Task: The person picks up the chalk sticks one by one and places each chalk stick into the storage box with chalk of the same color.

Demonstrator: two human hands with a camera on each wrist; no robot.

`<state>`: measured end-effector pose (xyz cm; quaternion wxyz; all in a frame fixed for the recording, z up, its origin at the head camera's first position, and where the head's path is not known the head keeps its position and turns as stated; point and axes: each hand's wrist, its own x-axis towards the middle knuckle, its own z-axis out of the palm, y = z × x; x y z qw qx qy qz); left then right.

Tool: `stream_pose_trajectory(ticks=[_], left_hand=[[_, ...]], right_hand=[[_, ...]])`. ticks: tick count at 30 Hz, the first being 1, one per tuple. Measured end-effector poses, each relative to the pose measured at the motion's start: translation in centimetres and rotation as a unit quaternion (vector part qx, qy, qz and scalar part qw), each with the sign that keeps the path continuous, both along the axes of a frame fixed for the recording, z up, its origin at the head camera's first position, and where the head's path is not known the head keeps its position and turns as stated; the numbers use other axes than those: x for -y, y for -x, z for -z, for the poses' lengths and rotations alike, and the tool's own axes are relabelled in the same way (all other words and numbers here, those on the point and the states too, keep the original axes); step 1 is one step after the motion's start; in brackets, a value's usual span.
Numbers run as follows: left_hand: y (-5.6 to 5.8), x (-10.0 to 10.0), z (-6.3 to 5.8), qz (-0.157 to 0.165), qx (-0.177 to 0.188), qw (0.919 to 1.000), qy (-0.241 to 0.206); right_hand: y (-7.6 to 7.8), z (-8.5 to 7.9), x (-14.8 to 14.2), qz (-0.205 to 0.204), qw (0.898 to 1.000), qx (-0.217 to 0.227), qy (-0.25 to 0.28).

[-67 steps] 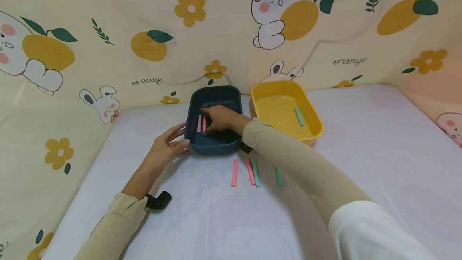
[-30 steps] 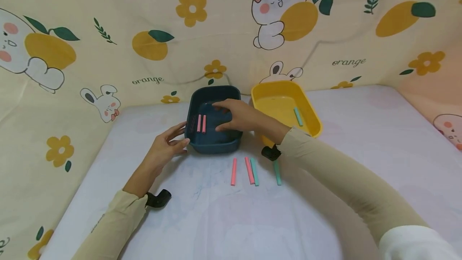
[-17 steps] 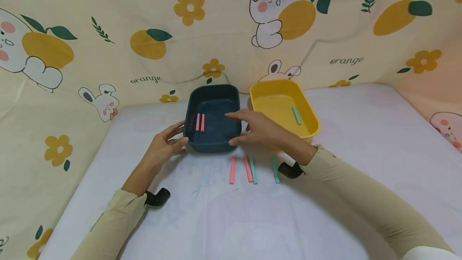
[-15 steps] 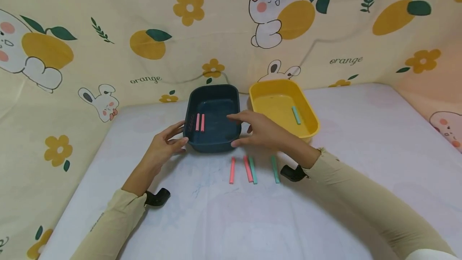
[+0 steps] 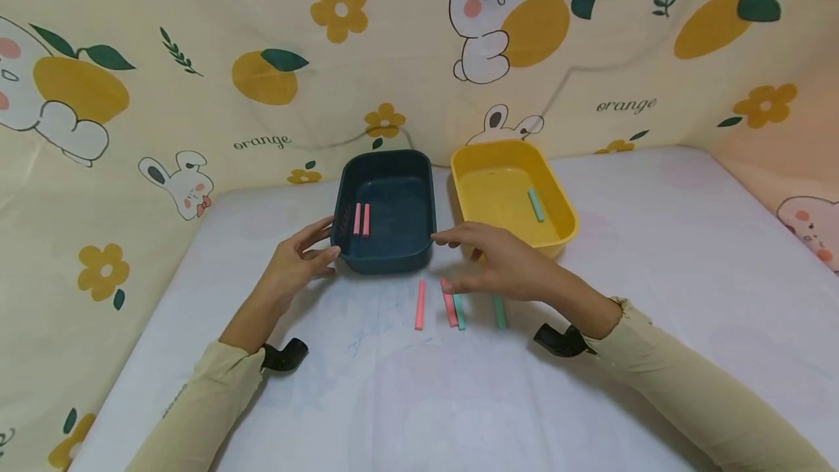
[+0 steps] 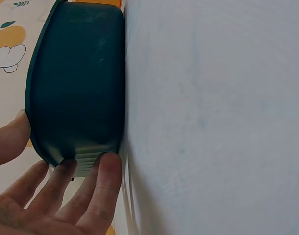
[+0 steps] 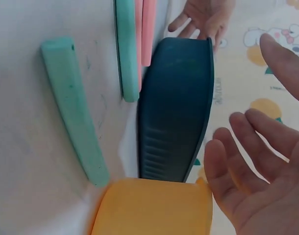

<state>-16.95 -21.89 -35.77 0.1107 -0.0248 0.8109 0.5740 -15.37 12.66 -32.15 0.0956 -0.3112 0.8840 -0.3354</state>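
My left hand (image 5: 295, 266) rests against the left side of the dark blue plastic bin (image 5: 387, 265), fingertips along its wall and thumb at the rim; the left wrist view shows these fingers nearly straight. Two pink chalk sticks (image 5: 366, 220) lie in that bin. My right hand (image 5: 505, 262) hovers in front of the yellow bin (image 5: 491, 199), fingers spread and holding nothing. Under its thumb lies a pink chalk stick (image 5: 450, 312) beside a green chalk stick (image 5: 461, 314). Another pink stick (image 5: 419, 306) lies left of them, another green stick (image 5: 500, 313) right.
Inside the yellow bin lies one short green chalk stick (image 5: 536, 205). Both bins stand side by side near the back of the white-covered table (image 5: 446, 414). A patterned cloth wall (image 5: 393, 64) rises right behind them. Black wrist mounts (image 5: 288, 355) stick out from both wrists.
The right hand has come out of the dark blue bin, leaving two pink chalk sticks there, and moved right and nearer, above the sticks on the table. The left hand stays at the bin.
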Motion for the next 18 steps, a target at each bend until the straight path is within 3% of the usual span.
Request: stream_pose_trajectory(ticks=[10,18], left_hand=[[0.3,0.2,-0.1,-0.004,0.003,1.0,0.005],[0.1,-0.1,0.1,-0.002,0.007,1.0,0.002]], right_hand=[[-0.9,0.8,0.6,-0.014,0.997,0.008,-0.079],[-0.9,2.5,0.8,-0.025,0.988,-0.034,-0.151]])
